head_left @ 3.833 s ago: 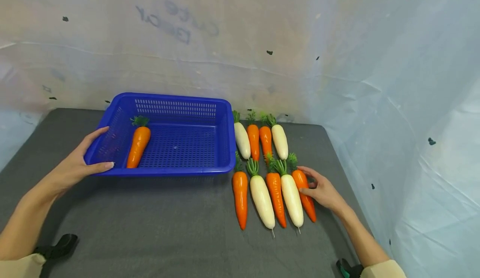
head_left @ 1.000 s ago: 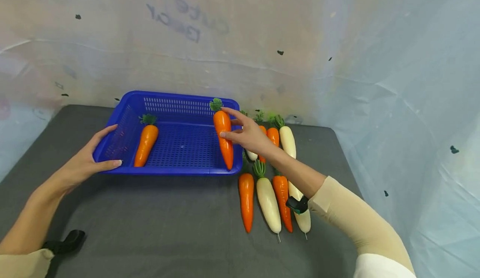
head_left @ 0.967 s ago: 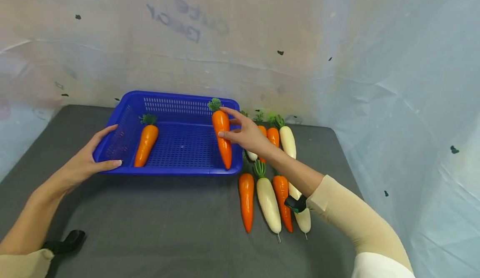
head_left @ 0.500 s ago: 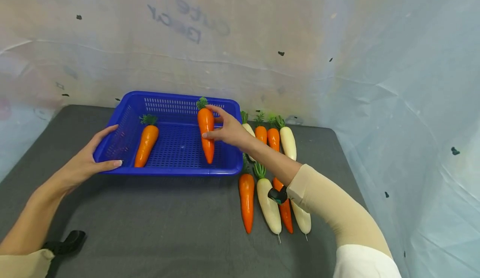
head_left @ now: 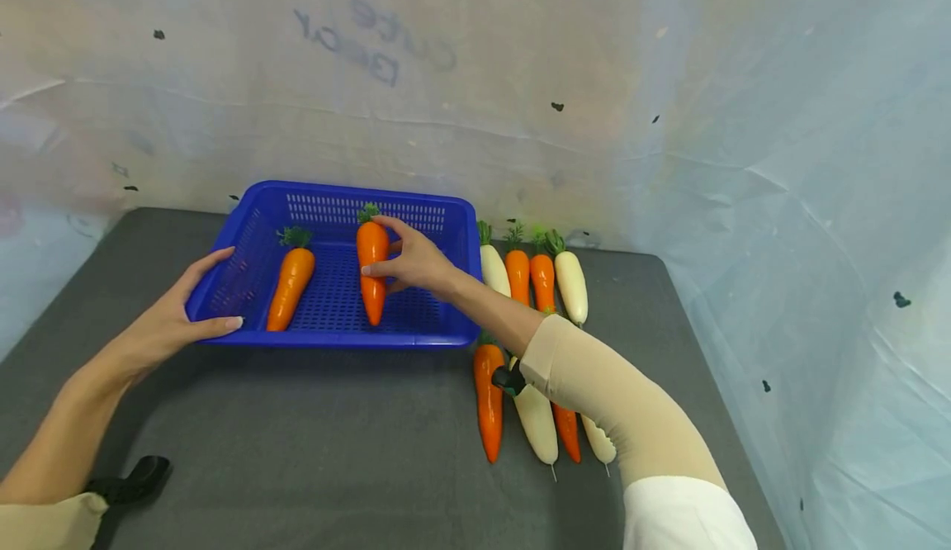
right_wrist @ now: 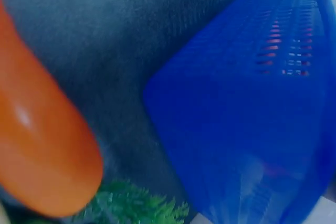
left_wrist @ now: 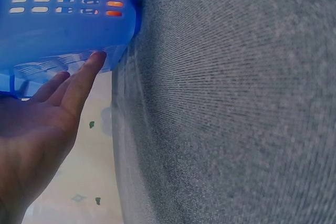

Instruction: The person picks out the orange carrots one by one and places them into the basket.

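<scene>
A blue plastic basket [head_left: 334, 339] with slotted walls stands on the table, one orange carrot [head_left: 291, 284] lying at its left end. My left hand [head_left: 167, 306] holds the basket's left front corner, thumb over the front rim. In the left wrist view the fingers of that hand [left_wrist: 44, 124] reach along the basket's outer wall [left_wrist: 68, 32]. Between thumb and fingers my right hand [head_left: 416, 261] pinches a second carrot [head_left: 371, 244], leafy top pointing away, over the middle of the basket floor. The right wrist view shows the basket's outside [right_wrist: 226, 114], not the held carrot.
Right of the basket lie two rows of carrots and white radishes, among them a carrot [head_left: 488, 401] in front and a white radish [head_left: 571, 286] behind; my right forearm passes over them. A pale sheet [head_left: 475, 79] hangs behind the dark table [head_left: 312, 451].
My right hand has taken the carrot from the right end of the front row and carried it left into the basket, lower now than half a second ago. My left hand stays at the corner.
</scene>
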Tool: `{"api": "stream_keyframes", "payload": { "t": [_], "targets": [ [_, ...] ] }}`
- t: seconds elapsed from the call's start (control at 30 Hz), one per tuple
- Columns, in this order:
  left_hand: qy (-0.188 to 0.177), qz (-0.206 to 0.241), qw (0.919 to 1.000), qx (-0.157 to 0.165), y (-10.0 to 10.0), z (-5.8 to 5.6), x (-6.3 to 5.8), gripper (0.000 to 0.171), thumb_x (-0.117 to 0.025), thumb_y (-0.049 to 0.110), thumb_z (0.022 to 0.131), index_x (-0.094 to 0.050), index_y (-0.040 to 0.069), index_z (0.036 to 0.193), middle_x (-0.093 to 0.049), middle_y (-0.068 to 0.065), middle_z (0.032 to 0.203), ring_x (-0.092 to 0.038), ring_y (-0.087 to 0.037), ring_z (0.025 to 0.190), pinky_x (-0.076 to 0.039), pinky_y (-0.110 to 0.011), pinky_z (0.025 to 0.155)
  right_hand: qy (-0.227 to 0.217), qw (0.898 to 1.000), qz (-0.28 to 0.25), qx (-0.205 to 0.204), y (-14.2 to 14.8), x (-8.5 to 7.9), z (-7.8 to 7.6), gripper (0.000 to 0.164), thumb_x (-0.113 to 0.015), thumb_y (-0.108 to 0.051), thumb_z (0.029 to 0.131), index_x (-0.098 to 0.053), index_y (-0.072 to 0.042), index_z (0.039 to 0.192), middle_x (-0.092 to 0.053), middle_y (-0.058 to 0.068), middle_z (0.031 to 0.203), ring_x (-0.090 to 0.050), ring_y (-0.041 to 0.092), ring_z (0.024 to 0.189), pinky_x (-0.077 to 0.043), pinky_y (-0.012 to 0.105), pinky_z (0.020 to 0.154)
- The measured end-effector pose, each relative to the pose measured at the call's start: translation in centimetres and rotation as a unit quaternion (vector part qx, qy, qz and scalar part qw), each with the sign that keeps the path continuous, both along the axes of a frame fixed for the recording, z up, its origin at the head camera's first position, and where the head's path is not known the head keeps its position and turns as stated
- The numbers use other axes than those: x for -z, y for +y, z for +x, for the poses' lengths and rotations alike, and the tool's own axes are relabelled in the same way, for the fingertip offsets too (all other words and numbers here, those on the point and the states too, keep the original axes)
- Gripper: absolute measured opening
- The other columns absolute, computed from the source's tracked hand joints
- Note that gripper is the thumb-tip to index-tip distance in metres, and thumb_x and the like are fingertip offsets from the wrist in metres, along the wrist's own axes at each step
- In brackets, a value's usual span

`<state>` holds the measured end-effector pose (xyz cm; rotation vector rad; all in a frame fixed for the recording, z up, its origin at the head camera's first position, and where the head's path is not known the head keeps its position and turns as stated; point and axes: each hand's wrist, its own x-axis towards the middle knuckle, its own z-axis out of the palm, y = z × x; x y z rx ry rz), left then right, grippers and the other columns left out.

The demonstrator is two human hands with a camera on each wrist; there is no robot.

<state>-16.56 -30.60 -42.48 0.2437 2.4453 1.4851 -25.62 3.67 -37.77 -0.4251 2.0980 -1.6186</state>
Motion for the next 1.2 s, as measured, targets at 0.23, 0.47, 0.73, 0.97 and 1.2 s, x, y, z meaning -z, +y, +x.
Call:
{"api": "stream_keyframes", "payload": {
  "t": [0.23,0.47,0.73,0.97,1.2],
  "targets": [
    [0.008,0.003,1.0,0.003,-0.1,-0.1,0.0,0.091,-0.059,0.017,0.1,0.007,0.044,0.156,0.009,-0.032,0.159,-0.021,-0.063,0.128,-0.025,-0.083,0.092,-0.029,0.999,-0.014,0.001,-1.6,0.8,0.1,0.08,-0.074,-0.003,0.088,-0.033,-0.02,0.155,-0.056,0.018,0.12,-0.068,0.026,0.089,-0.058,0.057,0.074],
    [0.001,-0.002,1.0,-0.002,-0.1,0.1,0.2,0.092,-0.06,0.019,0.1,0.008,0.046,0.156,0.009,-0.032,0.159,-0.021,-0.063,0.128,-0.025,-0.083,0.093,-0.046,0.999,-0.013,0.007,-2.9,1.6,-0.3,0.081,-0.074,-0.003,0.088,-0.032,-0.02,0.155,-0.056,0.016,0.121,-0.067,0.025,0.087,-0.058,0.056,0.073],
    [-0.001,-0.002,1.0,-0.001,0.0,-0.1,0.2,0.092,-0.06,0.019,0.1,0.008,0.046,0.156,0.011,-0.031,0.16,-0.02,-0.063,0.129,-0.025,-0.083,0.093,-0.043,0.999,0.01,0.012,-4.6,2.3,-0.6,0.083,-0.077,-0.004,0.086,-0.034,-0.021,0.155,-0.059,0.015,0.116,-0.068,0.023,0.082,-0.059,0.053,0.071],
    [-0.001,-0.009,1.0,0.002,0.0,-0.2,0.3,0.092,-0.06,0.019,0.1,0.008,0.046,0.155,0.008,-0.032,0.159,-0.024,-0.062,0.127,-0.027,-0.082,0.093,-0.034,0.999,0.036,-0.003,-5.3,3.6,-0.9,0.085,-0.077,-0.004,0.085,-0.032,-0.019,0.156,-0.056,0.02,0.125,-0.068,0.025,0.086,-0.06,0.047,0.069],
    [0.007,-0.012,0.9999,0.003,-0.2,-0.2,0.5,0.092,-0.06,0.018,0.1,0.008,0.045,0.156,0.003,-0.033,0.159,-0.029,-0.06,0.126,-0.03,-0.08,0.094,-0.021,0.997,0.067,-0.019,-6.2,4.6,-1.0,0.089,-0.079,0.002,0.081,-0.035,-0.02,0.155,-0.055,0.018,0.126,-0.067,0.024,0.09,-0.061,0.044,0.066]
  ]
}}
